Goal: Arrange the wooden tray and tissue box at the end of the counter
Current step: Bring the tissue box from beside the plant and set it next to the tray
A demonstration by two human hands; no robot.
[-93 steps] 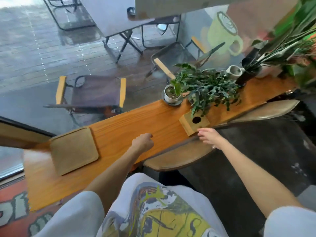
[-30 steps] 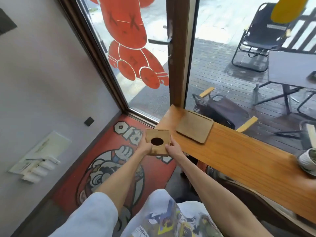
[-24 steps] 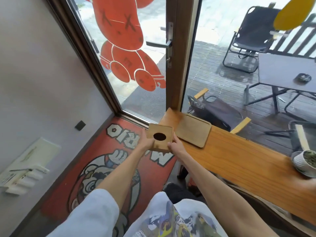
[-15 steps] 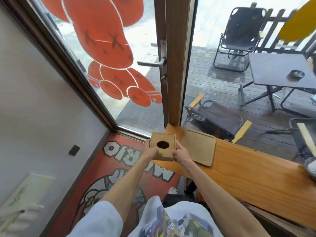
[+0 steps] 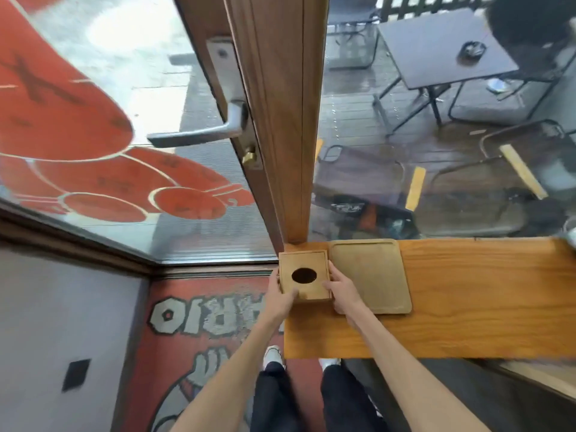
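The wooden tissue box (image 5: 314,263), square with a dark oval hole in its top, sits at the left end of the orange wooden counter (image 5: 467,300), against the door post. My left hand (image 5: 280,299) grips its left side and near corner. My right hand (image 5: 341,291) holds its right side, with the palm over the near left corner of the wooden tray (image 5: 371,275). The flat, rounded-corner tray lies directly to the right of the box, almost touching it, its far edge at the window.
A wooden door post (image 5: 280,120) with a metal lever handle (image 5: 199,134) rises just behind the box. Window glass runs along the counter's far edge. The counter's left end drops to a red printed floor mat (image 5: 202,338). My shoes stand below.
Both hands carried the tissue box from over the floor mat onto the counter's left end beside the tray. The view has come closer and tilted down.
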